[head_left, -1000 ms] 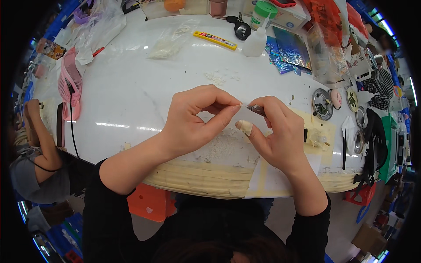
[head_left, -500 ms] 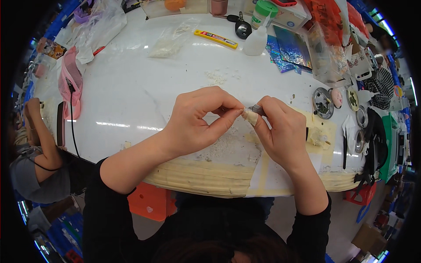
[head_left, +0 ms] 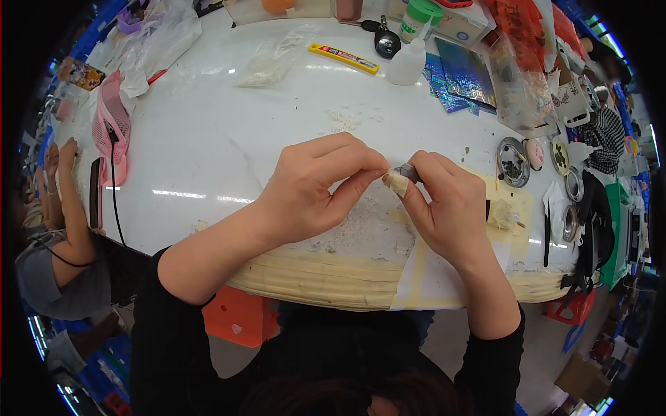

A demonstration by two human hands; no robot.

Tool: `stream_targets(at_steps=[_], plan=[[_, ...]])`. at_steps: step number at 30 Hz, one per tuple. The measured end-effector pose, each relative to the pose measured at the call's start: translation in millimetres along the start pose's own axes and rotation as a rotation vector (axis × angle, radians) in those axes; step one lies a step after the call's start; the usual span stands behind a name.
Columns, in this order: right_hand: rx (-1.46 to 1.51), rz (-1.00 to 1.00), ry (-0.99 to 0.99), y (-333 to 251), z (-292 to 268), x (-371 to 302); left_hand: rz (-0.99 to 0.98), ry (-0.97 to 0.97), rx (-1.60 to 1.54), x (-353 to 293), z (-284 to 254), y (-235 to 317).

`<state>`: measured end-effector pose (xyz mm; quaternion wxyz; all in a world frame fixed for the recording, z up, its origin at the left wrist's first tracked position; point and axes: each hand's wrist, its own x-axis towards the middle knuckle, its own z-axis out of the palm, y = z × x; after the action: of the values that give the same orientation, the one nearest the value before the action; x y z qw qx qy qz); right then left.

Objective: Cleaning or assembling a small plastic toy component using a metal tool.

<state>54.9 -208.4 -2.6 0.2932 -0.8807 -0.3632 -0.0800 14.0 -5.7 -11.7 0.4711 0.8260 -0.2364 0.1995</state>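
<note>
My left hand [head_left: 312, 184] is closed in a pinch, thumb and forefinger pressed together at their tips. Whatever sits between them is too small to make out. Right beside those fingertips, my right hand [head_left: 447, 201] grips a small grey blade-like piece [head_left: 408, 172] in its curled fingers. Cream tape [head_left: 397, 184] wraps the tip of the right thumb. Both hands hover over the white table [head_left: 208, 145], where pale crumbs [head_left: 354, 232] are scattered below and another patch of crumbs [head_left: 343, 119] lies farther off.
Toward the back lie a yellow packet [head_left: 343, 58], a car key [head_left: 386, 43], a squeeze bottle [head_left: 407, 64] and shiny blue sheets [head_left: 461, 73]. Small round tins [head_left: 513, 163] stand at the right. On the left are a pink mesh pouch [head_left: 111, 132] and another person's arm [head_left: 73, 222].
My hands stay nearly in place, the left fingertips edging slightly toward the right hand. At the far left, the other person's hands have shifted.
</note>
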Motion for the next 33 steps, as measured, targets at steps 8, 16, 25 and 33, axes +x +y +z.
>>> stream_targets(at_steps=[8, 16, 25, 33], plan=[[-0.037, -0.019, 0.008, -0.4, -0.2, 0.7, 0.028, 0.003, 0.029, 0.3, -0.2, 0.8], [-0.003, -0.024, 0.0, 0.9, 0.0, -0.2, 0.046, -0.002, 0.036, 0.3, -0.6, 0.6], [0.019, -0.029, -0.01, 1.4, -1.0, -1.1, 0.035, -0.008, 0.012, 0.1, -0.4, 1.9], [0.051, -0.024, -0.02, -0.5, -3.2, 0.4, -0.293, -0.084, -0.342, -3.6, -0.7, -0.4]])
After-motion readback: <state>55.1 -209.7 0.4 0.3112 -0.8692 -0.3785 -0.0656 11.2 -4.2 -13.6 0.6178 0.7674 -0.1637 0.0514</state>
